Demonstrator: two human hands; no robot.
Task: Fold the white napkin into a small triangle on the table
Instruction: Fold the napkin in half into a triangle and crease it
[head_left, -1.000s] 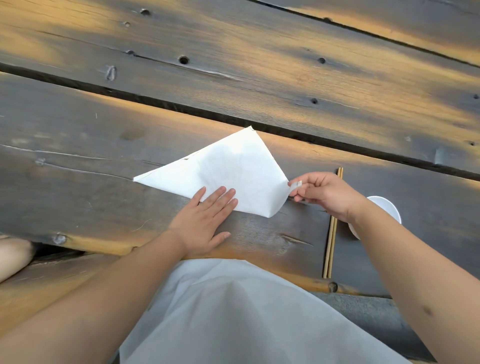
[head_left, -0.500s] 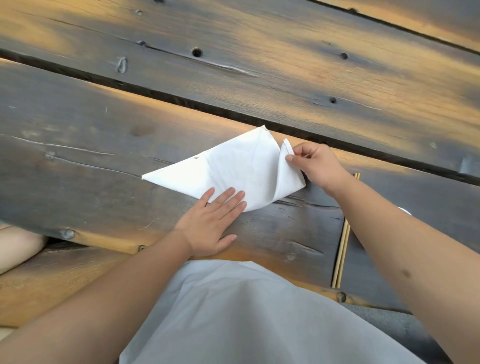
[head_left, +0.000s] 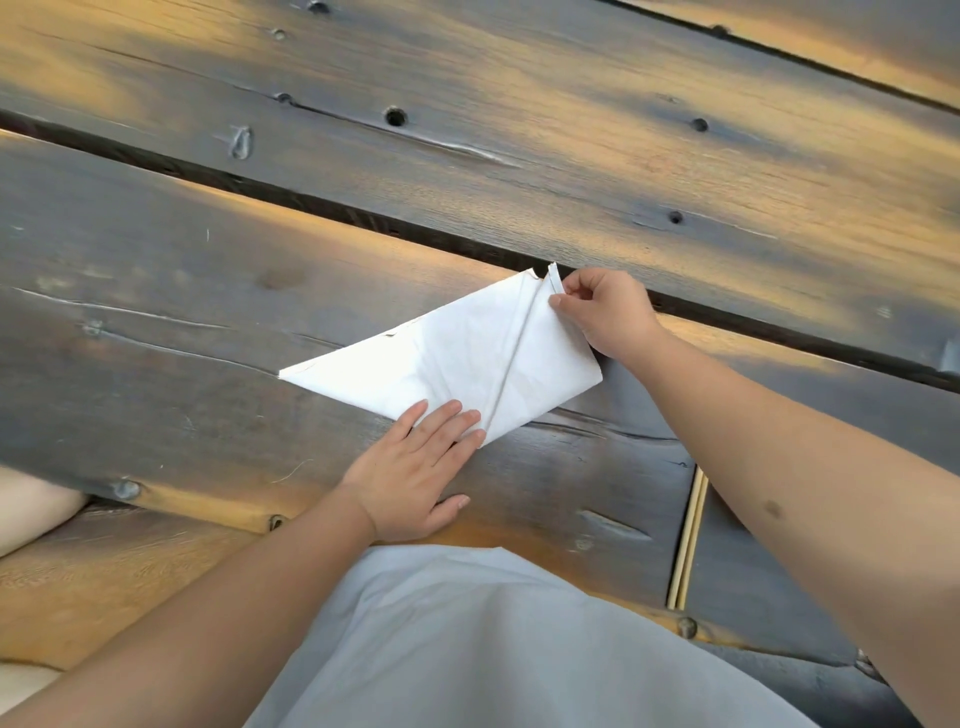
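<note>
— Dark, weathered planks make up the table (head_left: 519, 171), with gaps running between the boards and knots and small holes in the wood. Where is the napkin?

— On the near plank, lying flat. It's a white napkin (head_left: 447, 364), folded into a triangle pointing left, with its right corner turned back over the top so a diagonal edge crosses it.

— What are the hands doing?

— Left hand (head_left: 415, 467) lies flat and unclenched, fingertips pressing the napkin's near edge and the heel on bare wood. Right hand (head_left: 605, 314) pinches the turned-over corner between thumb and fingers, at the far tip beside the gap between planks.

— Anything else around?

— A pair of wooden chopsticks (head_left: 688, 535) lies on the table to the right, partly hidden under the right forearm, well apart from the napkin. Pale grey clothing (head_left: 467, 649) fills the bottom of the view.
</note>
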